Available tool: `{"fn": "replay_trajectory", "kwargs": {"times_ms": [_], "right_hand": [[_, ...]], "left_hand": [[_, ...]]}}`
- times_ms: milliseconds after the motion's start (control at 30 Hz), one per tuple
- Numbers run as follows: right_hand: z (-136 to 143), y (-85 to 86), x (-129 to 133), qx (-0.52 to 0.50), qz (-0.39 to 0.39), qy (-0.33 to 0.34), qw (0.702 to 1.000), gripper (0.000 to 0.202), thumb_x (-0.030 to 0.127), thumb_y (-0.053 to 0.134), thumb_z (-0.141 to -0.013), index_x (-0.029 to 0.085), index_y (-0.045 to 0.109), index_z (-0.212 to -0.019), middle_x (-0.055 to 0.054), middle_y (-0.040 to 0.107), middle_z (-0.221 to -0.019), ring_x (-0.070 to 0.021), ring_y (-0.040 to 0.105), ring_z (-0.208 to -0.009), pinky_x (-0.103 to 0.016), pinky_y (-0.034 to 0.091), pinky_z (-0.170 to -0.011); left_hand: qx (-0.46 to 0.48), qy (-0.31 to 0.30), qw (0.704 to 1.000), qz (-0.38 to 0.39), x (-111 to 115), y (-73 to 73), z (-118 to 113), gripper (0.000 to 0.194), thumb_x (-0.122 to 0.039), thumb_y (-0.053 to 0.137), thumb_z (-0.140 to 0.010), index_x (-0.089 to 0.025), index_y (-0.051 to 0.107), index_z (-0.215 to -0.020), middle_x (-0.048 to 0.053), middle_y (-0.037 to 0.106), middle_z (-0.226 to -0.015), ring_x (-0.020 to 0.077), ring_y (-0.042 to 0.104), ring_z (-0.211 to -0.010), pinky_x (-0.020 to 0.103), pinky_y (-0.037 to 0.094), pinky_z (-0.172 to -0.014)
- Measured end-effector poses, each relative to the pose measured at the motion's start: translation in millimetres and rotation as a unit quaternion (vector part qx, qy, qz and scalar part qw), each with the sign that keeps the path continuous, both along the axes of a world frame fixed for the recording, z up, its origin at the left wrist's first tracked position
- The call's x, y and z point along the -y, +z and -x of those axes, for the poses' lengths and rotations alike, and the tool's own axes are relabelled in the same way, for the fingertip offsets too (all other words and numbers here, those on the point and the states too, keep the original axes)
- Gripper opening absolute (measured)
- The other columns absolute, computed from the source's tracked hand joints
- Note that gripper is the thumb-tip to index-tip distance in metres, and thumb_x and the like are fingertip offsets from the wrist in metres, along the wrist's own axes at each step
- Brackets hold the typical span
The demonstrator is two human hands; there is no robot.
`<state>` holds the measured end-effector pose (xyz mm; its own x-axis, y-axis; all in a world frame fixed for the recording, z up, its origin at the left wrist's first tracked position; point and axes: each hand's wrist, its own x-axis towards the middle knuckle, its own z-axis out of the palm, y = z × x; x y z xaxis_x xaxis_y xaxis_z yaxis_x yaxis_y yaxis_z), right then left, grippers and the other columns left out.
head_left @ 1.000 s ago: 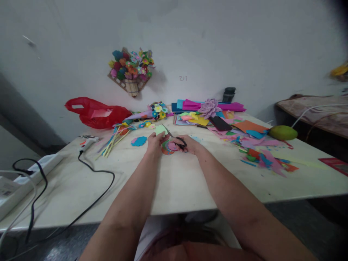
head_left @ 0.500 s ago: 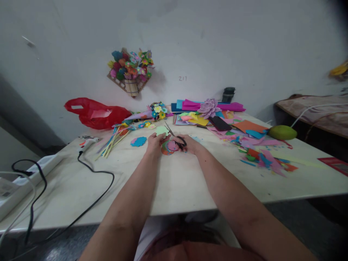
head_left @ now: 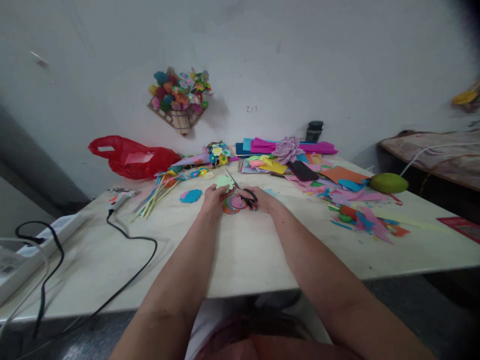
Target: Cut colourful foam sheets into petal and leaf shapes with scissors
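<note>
My left hand (head_left: 213, 198) pinches a pale green scalloped paper piece (head_left: 224, 182) near the middle of the table. My right hand (head_left: 258, 199) is closed on black-handled scissors (head_left: 248, 195), whose blades point up and left beside the green paper's right edge. Below and between both hands lie round orange and pink pieces (head_left: 231, 206) on the tabletop. To the left of my left hand rests a blue scalloped piece (head_left: 192, 195) with some pink at its edge.
A glue gun (head_left: 122, 198) with a black cord lies left, near a power strip (head_left: 56, 237). Behind are a red bag (head_left: 135, 157), paper strips (head_left: 159, 196) and a lilac flower (head_left: 288, 149). Right are a dark phone (head_left: 303, 170), paper scraps (head_left: 365, 218) and a green fruit (head_left: 389, 183).
The scissor blades have shifted slightly left and down, and the green paper has tilted a little in my left hand. Both arms stay nearly in place.
</note>
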<state>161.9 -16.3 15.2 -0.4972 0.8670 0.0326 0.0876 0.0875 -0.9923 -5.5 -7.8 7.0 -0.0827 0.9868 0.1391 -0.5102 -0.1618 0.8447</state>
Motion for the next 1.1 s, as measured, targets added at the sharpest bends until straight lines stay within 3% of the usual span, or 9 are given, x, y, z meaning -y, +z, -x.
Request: {"fn": "replay_trajectory", "kwargs": {"times_ms": [500, 1100], "right_hand": [[0.5, -1.0, -0.7, 0.002, -0.002, -0.010, 1.000, 0.033, 0.045, 0.058, -0.078, 0.013, 0.060, -0.084, 0.001, 0.055, -0.055, -0.0055, 0.044, -0.037, -0.017, 0.021, -0.031], [0.2, -4.6, -5.0, 0.000, 0.001, -0.015, 1.000, 0.028, 0.042, 0.060, -0.077, 0.014, 0.059, -0.082, 0.002, 0.054, -0.053, -0.0050, 0.042, -0.036, -0.018, 0.020, -0.033]], "left_hand": [[0.012, -0.004, 1.000, -0.006, -1.4, -1.2, 0.1, 0.027, -0.012, 0.077, -0.048, -0.013, 0.061, -0.070, 0.006, 0.067, -0.069, 0.0207, 0.067, -0.071, 0.037, 0.054, -0.078], [0.019, 0.003, 1.000, 0.000, -2.4, -1.5, 1.3, 0.027, -0.013, 0.076, -0.050, -0.014, 0.062, -0.073, 0.004, 0.068, -0.068, 0.0199, 0.068, -0.069, 0.031, 0.053, -0.073]]}}
